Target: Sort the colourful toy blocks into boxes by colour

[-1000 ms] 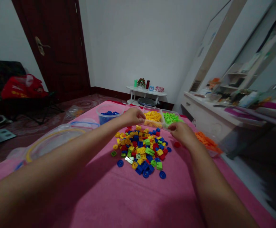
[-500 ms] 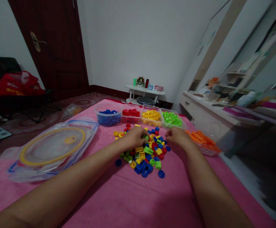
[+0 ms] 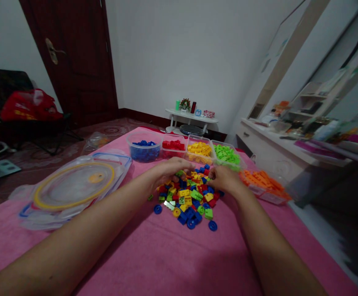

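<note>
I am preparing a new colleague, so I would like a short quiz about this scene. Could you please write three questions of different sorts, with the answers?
1. True or false: the box of red bricks stands between the round tub of blue bricks and the box of yellow bricks.
2. What colour are the bricks in the rightmost box? a) green b) orange c) red
3. What lies on the pink cloth, between and in front of the left hand and the right hand?

Key:
1. True.
2. b) orange.
3. A loose pile of mixed-colour bricks, with some round pieces at its edge.
</note>
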`<state>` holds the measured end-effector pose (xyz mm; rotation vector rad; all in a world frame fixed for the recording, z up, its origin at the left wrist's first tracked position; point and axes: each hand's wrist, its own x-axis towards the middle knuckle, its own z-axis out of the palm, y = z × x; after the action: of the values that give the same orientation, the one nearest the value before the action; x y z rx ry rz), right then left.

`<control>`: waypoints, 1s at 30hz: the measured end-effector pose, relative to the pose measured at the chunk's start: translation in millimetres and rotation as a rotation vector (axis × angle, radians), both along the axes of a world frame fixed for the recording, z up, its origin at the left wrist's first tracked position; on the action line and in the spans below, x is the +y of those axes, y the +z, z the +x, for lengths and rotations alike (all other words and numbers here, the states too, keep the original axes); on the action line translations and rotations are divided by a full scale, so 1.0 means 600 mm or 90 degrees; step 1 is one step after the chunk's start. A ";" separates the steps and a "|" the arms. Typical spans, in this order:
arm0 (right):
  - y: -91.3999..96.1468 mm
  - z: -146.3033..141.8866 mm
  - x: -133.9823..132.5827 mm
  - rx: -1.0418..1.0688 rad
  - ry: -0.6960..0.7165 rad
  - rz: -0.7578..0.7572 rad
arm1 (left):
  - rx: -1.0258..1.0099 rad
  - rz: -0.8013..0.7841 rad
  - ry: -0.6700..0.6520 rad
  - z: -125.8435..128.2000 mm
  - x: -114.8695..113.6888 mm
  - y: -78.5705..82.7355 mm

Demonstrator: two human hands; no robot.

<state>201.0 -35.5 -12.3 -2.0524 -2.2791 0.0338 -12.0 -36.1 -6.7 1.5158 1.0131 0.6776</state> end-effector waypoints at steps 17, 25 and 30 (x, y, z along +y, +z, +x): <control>0.008 -0.041 -0.013 0.270 0.266 -0.012 | 0.363 0.445 -0.087 0.002 -0.019 0.011; 0.003 -0.054 -0.018 0.226 0.279 -0.040 | 0.464 0.450 -0.188 0.017 -0.044 0.004; 0.006 -0.057 -0.023 0.187 0.269 -0.082 | 0.293 0.257 -0.173 -0.022 -0.016 0.041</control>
<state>166.7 -49.2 -8.6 -1.4528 -2.5157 0.4813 -24.9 -45.9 17.8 2.1865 1.0142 0.3554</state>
